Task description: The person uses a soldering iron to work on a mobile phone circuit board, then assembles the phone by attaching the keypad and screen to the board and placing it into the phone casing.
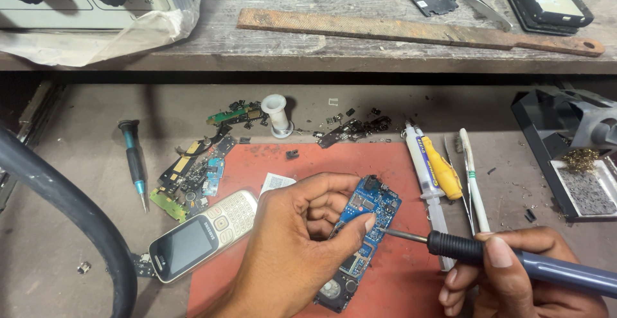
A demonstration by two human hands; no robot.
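On the red mat (411,279), circuit board (371,207)

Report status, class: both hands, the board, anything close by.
Left hand pinching blue circuit board. Right hand holding soldering iron, tip at board. Keypad phone and syringe lying nearby.

The board (369,212) is blue with small dark parts and lies over a rust-red mat (398,266), while the iron (514,257) has a black collar and a slate-blue handle. The phone (202,236) is cream-white with a black screen, the screwdriver (134,157) black and teal, and the syringe (429,173) clear with a yellow cap. The counter (77,164) is dull grey-brown, the file (418,32) rusty brown.
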